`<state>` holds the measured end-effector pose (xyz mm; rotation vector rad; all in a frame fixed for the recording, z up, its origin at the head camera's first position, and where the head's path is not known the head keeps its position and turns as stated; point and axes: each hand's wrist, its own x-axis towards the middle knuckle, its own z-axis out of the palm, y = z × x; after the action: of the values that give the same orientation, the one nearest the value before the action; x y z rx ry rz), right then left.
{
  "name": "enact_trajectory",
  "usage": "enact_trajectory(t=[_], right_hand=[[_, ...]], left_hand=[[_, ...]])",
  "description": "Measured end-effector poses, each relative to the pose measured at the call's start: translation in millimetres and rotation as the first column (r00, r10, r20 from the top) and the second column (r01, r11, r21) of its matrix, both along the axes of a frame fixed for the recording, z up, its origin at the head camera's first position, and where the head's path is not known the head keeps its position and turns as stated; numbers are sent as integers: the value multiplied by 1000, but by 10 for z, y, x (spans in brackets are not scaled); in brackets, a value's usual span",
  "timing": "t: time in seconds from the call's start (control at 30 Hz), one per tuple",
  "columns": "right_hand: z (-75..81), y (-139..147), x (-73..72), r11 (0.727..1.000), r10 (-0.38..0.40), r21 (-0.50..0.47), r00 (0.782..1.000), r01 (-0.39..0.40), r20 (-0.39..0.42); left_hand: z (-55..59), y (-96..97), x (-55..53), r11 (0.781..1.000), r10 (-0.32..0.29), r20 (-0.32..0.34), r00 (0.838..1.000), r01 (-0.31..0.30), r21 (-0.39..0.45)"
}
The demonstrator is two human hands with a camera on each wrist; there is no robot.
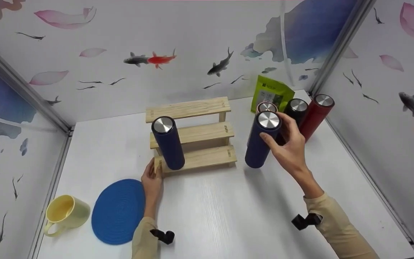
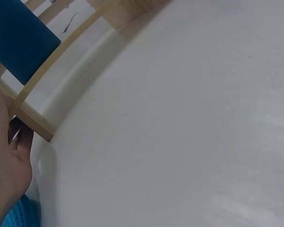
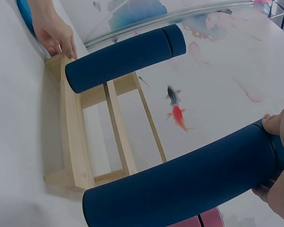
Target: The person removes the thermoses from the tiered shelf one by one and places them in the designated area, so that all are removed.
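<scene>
My right hand [image 1: 292,149] grips a dark blue vacuum flask [image 1: 256,151] near its steel-topped lid, thumb on one side and fingers on the other. In the right wrist view this flask [image 3: 180,182] stretches across the foreground, to the right of the rack. A second blue flask [image 1: 170,147] stands upright on the lowest step of a three-step wooden rack [image 1: 210,157], toward its left end. At that same end, my left hand [image 1: 152,181] holds the rack's edge. The left wrist view shows this hand [image 2: 9,156] around the end of the step [image 2: 31,120].
Behind the held flask stand a pink flask [image 3: 210,218], a black flask [image 1: 297,108] and a red flask [image 1: 316,115], with a green pouch [image 1: 271,91] at the back. At left lie a round blue mat [image 1: 119,212] and a yellow mug [image 1: 74,214]. Printed panels [image 1: 192,28] enclose the table.
</scene>
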<state>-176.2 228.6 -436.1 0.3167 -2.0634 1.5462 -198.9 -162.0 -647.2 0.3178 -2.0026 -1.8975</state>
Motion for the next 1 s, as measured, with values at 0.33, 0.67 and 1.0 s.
enact_trajectory(t=[0.33,0.67,1.0], right_hand=[[-36,228,100,999,-50,18,999,50,3],[-50,406,130,990,-142,18,989,142,37],[-55,643,129,977,-213,-7,975,214,66]], left_hand=[[9,-2,22,1000,-11,27,1000,10,22],[106,6,61,1000,-28,41,999,28,10],[162,30,70,1000,-27,67,997,26,16]])
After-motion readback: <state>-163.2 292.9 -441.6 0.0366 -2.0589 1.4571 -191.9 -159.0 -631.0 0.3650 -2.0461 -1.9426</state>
